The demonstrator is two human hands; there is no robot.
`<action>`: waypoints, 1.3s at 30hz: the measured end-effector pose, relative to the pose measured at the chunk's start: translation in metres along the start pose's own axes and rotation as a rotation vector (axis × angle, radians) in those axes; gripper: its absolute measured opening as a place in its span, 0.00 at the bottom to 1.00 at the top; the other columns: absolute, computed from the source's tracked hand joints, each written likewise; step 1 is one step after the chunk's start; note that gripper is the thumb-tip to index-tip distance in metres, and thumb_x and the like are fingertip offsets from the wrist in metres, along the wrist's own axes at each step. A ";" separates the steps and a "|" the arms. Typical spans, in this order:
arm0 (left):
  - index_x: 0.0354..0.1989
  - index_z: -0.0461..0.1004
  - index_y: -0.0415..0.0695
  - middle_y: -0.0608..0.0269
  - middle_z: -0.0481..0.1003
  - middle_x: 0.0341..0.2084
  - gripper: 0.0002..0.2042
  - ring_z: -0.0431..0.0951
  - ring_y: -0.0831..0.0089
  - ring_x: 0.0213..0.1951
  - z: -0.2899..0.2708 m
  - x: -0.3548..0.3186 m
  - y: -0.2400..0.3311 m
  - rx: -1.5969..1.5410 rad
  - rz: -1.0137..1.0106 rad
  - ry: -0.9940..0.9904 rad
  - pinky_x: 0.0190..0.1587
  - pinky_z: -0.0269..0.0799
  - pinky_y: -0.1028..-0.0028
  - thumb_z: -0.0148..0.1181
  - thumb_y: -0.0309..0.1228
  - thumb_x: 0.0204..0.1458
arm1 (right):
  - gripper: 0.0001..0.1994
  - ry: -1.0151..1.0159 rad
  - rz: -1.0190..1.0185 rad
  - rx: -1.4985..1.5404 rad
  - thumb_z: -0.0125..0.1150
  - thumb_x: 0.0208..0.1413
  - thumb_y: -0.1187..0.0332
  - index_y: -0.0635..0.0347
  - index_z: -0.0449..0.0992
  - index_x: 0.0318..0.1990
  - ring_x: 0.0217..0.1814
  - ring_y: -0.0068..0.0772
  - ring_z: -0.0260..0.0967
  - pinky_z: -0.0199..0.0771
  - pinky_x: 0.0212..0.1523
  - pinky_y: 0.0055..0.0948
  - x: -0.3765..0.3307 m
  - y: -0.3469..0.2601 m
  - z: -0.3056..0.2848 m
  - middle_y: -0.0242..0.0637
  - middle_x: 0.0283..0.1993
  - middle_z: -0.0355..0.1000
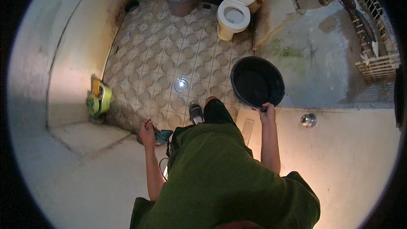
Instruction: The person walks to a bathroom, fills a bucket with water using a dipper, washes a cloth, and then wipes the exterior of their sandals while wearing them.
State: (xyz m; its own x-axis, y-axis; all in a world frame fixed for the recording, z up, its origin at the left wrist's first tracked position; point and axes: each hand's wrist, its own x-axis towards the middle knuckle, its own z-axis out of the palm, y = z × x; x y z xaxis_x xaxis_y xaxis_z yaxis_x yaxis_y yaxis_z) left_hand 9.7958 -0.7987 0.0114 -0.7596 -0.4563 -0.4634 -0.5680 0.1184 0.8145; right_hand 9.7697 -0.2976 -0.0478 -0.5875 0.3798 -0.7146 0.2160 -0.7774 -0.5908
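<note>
My right hand [268, 113] is closed on the near rim of a round black plastic tub [257, 82]. The tub is tilted so that its dark inside shows; whether anything lies in it is too dark to tell. On the left, my left hand [147, 133] is held low with its fingers curled together. What it holds, if anything, does not show. Right beside it is a crumpled teal thing, perhaps cloth [163, 135]; I cannot tell whether the hand touches it.
A toilet with raised lid [233, 15] stands at the back, a dark bucket [180, 4] left of it. A yellow-green container [101, 101] sits by the left wall. A concrete ledge [309, 68] with a white rack [377, 65] is on the right. The tiled floor [169, 63] shines.
</note>
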 end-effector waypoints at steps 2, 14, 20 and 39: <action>0.43 0.67 0.35 0.63 0.68 0.20 0.13 0.66 0.77 0.24 0.006 0.037 0.005 0.210 0.060 0.074 0.30 0.63 0.75 0.45 0.31 0.56 | 0.11 0.002 0.005 0.020 0.46 0.34 0.76 0.69 0.62 0.31 0.30 0.50 0.66 0.78 0.22 0.41 0.044 -0.014 0.037 0.48 0.35 0.63; 0.36 0.70 0.34 0.53 0.71 0.26 0.14 0.70 0.67 0.28 0.080 0.230 0.009 0.817 0.028 0.133 0.30 0.65 0.69 0.48 0.35 0.54 | 0.09 0.233 -0.037 -0.256 0.45 0.38 0.71 0.67 0.60 0.28 0.22 0.60 0.64 0.76 0.22 0.52 0.350 -0.130 0.216 0.57 0.36 0.59; 0.29 0.71 0.33 0.49 0.73 0.23 0.10 0.74 0.62 0.29 0.093 0.269 0.042 0.868 -0.144 0.110 0.29 0.66 0.67 0.52 0.30 0.48 | 0.13 0.653 0.204 -0.364 0.43 0.45 0.73 0.76 0.60 0.36 0.24 0.65 0.66 0.66 0.33 0.70 0.507 -0.183 0.287 0.68 0.39 0.58; 0.37 0.71 0.36 0.58 0.72 0.22 0.11 0.69 0.72 0.23 0.086 0.428 0.131 0.258 -0.607 0.012 0.25 0.63 0.70 0.51 0.32 0.52 | 0.22 0.804 0.044 -2.051 0.42 0.53 0.66 0.69 0.58 0.54 0.56 0.56 0.54 0.57 0.50 0.57 0.582 -0.257 0.517 0.57 0.58 0.48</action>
State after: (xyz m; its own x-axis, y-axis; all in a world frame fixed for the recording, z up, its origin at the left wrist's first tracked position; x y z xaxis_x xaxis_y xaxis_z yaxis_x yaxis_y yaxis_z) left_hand 9.3692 -0.9023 -0.1102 -0.2779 -0.5179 -0.8090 -0.9532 0.0443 0.2991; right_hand 8.9690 -0.1362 -0.1177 -0.3229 0.8692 -0.3744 0.8216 0.4538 0.3450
